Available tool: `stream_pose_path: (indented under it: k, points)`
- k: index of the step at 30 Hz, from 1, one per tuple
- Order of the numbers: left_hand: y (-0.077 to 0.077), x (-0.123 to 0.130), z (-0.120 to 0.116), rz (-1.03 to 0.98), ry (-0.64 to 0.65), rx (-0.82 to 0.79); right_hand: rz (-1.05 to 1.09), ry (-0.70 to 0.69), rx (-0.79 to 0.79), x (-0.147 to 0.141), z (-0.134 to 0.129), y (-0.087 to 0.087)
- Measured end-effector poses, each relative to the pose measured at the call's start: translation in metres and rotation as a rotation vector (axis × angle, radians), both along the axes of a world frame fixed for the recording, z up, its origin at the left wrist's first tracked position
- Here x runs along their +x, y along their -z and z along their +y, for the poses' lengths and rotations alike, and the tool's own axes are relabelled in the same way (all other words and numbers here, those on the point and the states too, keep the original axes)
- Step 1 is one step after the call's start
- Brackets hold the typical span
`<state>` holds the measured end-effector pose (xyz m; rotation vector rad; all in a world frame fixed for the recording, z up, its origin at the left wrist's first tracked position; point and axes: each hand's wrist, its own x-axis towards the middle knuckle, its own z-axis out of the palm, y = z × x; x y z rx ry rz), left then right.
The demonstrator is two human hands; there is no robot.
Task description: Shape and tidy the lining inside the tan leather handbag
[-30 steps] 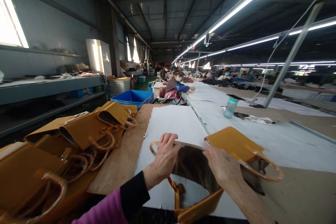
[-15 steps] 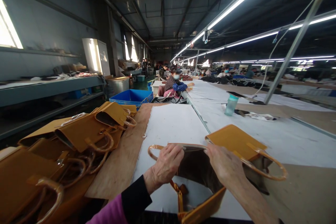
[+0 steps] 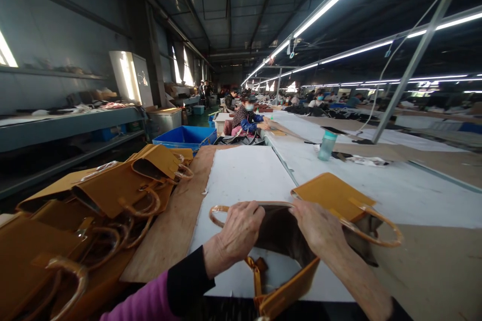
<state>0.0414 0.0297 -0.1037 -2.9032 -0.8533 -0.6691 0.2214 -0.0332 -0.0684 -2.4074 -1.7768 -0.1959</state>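
Note:
A mustard bag (image 3: 289, 288) with a dark lining stands with its mouth open in front of me. My left hand (image 3: 243, 228) grips the left part of its far rim, fingers closed over the edge. The right part of that same rim is pinched in my right hand (image 3: 318, 228). One looped handle (image 3: 217, 215) sticks out past my left hand. A strap with a small tag (image 3: 258, 273) hangs at the near left side of the bag. Just beyond my right hand lies a second mustard bag (image 3: 333, 195), its handle curving to the right.
Several mustard bags (image 3: 101, 193) are heaped at the left beside a brown board (image 3: 175, 210). A blue bin (image 3: 184, 136) stands beyond them. On the white-covered table (image 3: 406, 185) is a teal bottle (image 3: 327, 145). A co-worker (image 3: 244, 120) sits farther ahead.
The view has shifted slightly. Both hands keep their grip on the bag's rim. The co-worker's arms and a flat piece near them have moved on the far table.

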Motion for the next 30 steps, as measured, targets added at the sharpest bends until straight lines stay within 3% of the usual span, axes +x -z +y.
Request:
stream_pose_path:
  k: [4, 8, 15, 17, 24, 30]
  points:
    - [-0.008, 0.005, 0.002, 0.028, -0.040, 0.007, 0.081, -0.034, -0.046, 0.001, -0.004, -0.008]
    - [-0.013, 0.011, 0.014, -0.085, -0.084, 0.030, 0.189, -0.109, -0.038, 0.008, -0.007, -0.013]
    - [-0.007, 0.011, 0.038, -0.463, 0.124, -0.362, 0.239, -0.154, -0.066, 0.013, -0.001, -0.015]
    - [-0.006, 0.010, 0.041, -0.473, 0.136, -0.432, 0.205, -0.153, -0.097, 0.012, 0.002, -0.018]
    - [-0.007, -0.005, 0.044, -0.463, -0.036, -0.522, 0.194, -0.185, -0.122, 0.016, 0.007, -0.018]
    - [-0.007, -0.010, 0.055, -0.418, 0.041, -0.588, 0.149, -0.219, -0.103, 0.021, 0.010, -0.012]
